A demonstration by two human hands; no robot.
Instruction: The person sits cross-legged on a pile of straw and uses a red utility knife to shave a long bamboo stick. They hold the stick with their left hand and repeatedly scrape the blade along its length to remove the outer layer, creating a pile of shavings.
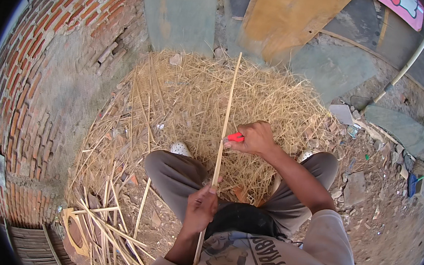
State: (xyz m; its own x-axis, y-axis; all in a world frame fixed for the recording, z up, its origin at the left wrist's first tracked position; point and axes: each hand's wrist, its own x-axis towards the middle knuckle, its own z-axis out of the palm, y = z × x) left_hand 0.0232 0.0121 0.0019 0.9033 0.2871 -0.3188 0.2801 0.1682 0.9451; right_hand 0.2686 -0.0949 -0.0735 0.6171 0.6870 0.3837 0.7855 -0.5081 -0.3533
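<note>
Left hand [201, 209] closed around long, narrow, pale bamboo-like strip [231, 96]; right hand [257, 138] clenched on small red-handled tool [236, 137] at strip's edge.

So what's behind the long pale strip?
Straw-like shavings show either side of the long pale strip, along its upper part; whatever it and the left hand cover can't be seen.

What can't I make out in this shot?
- Red tool, head view: working end too small; the right hand hides part of the handle.
- Wooden strip, head view: the left hand covers the gripped stretch.
- White shoe at left, head view: mostly behind the trousers.
- Pink sign, head view: cut off by the upper edge.
</note>
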